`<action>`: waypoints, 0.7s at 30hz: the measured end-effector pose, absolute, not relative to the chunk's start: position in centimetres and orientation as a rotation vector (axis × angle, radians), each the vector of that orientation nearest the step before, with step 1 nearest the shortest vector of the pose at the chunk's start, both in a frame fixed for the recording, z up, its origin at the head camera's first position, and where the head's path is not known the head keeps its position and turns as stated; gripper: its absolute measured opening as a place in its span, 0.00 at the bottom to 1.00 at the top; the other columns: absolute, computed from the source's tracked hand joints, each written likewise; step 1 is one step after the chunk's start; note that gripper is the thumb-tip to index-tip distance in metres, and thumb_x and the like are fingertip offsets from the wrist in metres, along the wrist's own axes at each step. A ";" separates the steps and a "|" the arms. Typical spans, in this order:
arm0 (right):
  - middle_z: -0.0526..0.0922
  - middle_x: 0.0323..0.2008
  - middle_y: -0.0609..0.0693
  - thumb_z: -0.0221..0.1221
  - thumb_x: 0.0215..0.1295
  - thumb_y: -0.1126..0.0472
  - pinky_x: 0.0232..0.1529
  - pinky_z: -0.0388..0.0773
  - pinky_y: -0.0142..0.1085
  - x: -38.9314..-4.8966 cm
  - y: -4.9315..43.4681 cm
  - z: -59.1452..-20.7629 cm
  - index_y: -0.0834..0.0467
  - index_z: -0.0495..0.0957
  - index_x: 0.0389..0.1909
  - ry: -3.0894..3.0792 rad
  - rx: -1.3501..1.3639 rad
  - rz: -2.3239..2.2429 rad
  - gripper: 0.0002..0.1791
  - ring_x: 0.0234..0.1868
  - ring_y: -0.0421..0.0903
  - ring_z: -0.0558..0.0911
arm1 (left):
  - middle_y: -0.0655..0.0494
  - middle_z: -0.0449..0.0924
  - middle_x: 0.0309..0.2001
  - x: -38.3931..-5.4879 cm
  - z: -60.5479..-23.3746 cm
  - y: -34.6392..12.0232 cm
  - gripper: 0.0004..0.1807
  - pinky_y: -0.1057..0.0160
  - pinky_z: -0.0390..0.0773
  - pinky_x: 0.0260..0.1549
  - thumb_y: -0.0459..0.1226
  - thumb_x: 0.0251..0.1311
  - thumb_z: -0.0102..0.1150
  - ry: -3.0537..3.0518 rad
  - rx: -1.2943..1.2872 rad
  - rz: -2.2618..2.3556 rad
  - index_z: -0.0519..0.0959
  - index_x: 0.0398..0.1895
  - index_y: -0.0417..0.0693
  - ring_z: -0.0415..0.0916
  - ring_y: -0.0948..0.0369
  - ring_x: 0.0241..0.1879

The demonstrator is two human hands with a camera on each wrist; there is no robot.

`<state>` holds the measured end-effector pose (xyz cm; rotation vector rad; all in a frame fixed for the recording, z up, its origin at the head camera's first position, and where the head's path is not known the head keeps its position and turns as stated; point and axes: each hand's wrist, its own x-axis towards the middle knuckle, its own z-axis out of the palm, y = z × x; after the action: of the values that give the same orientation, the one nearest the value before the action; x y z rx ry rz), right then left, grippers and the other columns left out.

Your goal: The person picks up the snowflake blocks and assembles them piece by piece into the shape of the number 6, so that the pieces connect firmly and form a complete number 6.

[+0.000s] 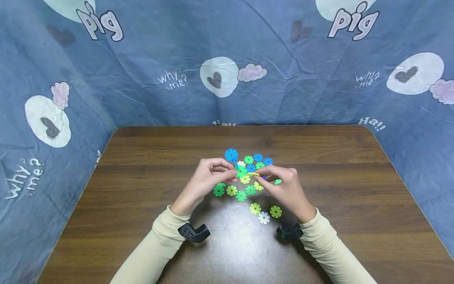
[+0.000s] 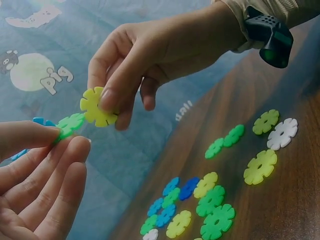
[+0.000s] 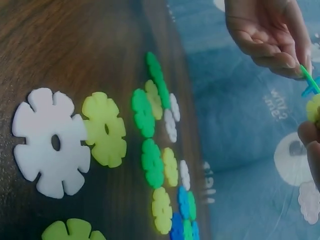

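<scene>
My left hand (image 1: 213, 173) pinches a green notched plastic disc (image 1: 241, 171) between thumb and fingers. Blue notched discs, one of them (image 1: 231, 155) standing out above, appear joined to the green one. My right hand (image 1: 281, 183) pinches a yellow notched disc (image 2: 93, 107) between thumb and forefinger. In the left wrist view the yellow disc's edge meets or nearly meets the green disc (image 2: 71, 124); I cannot tell whether their slots are engaged. The right wrist view has the yellow disc (image 3: 313, 107) at its right border, with most of the right hand cut off.
Loose discs lie flat on the wooden table (image 1: 142, 197) beneath and around the hands: green (image 1: 241, 196), yellow (image 1: 276, 212), white (image 1: 264, 217) and blue (image 1: 258, 157). A blue printed cloth (image 1: 142, 59) hangs behind the table and along its sides.
</scene>
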<state>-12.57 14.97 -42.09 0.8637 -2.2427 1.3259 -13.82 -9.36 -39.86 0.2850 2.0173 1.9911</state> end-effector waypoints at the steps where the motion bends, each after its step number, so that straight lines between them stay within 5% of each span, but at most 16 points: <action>1: 0.92 0.32 0.49 0.74 0.54 0.73 0.30 0.87 0.34 -12.5 14.9 -42.1 0.59 0.89 0.36 -2.233 0.875 1.308 0.10 0.30 0.39 0.89 | 0.44 0.90 0.34 -13.8 -39.8 -9.3 0.13 0.46 0.89 0.45 0.28 0.65 0.66 2.018 0.284 1.987 0.80 0.45 0.22 0.89 0.62 0.30; 7: 0.92 0.32 0.50 0.73 0.56 0.73 0.31 0.87 0.30 -12.4 14.7 -42.3 0.59 0.88 0.37 -2.178 0.944 1.184 0.10 0.30 0.41 0.89 | 0.52 0.90 0.31 -13.8 -39.9 -9.1 0.10 0.39 0.86 0.47 0.29 0.64 0.67 2.021 0.260 1.974 0.83 0.42 0.28 0.90 0.56 0.33; 15: 0.92 0.34 0.53 0.72 0.55 0.73 0.34 0.88 0.33 -12.3 14.7 -42.3 0.61 0.88 0.39 -2.136 1.021 1.011 0.11 0.33 0.46 0.91 | 0.38 0.89 0.35 -13.7 -40.2 -9.0 0.09 0.39 0.86 0.46 0.28 0.64 0.67 2.014 0.283 1.987 0.83 0.41 0.27 0.90 0.53 0.33; 21: 0.92 0.33 0.53 0.73 0.54 0.73 0.35 0.88 0.34 -12.3 14.6 -42.5 0.60 0.89 0.38 -2.090 1.030 0.966 0.11 0.33 0.46 0.91 | 0.53 0.89 0.29 -13.5 -40.0 -8.8 0.08 0.46 0.89 0.44 0.29 0.63 0.68 2.002 0.259 1.992 0.83 0.40 0.28 0.89 0.62 0.29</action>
<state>-12.28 14.62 -42.48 1.0296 -2.0900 0.9664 -13.55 -8.76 -40.04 0.2595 2.0021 1.9919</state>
